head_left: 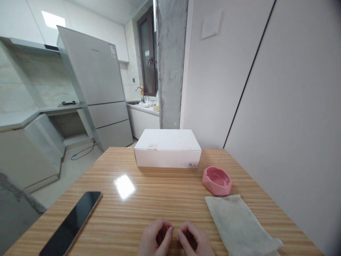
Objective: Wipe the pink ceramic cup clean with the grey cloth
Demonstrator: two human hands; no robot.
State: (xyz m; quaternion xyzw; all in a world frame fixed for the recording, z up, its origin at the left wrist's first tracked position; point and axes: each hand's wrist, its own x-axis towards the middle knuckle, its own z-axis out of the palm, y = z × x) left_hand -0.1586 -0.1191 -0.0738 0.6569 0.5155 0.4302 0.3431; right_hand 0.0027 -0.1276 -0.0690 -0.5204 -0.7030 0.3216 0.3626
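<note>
My left hand [156,237] and my right hand [194,239] rest side by side on the wooden table [160,199] at its near edge. Both have their fingers curled inward, and I see nothing in either. A folded off-white cloth [239,224] lies just right of my right hand. Beyond the cloth sits a pink ashtray [217,180]. A white cardboard box [167,148] stands closed at the table's far edge. A black phone [73,222] lies face up to the left of my left hand.
A wall [279,106] runs along the table's right side. Beyond the table are a grey fridge [96,85], a concrete pillar [170,64], a kitchen counter with a sink tap [140,90] and a floor [69,167] with a cable.
</note>
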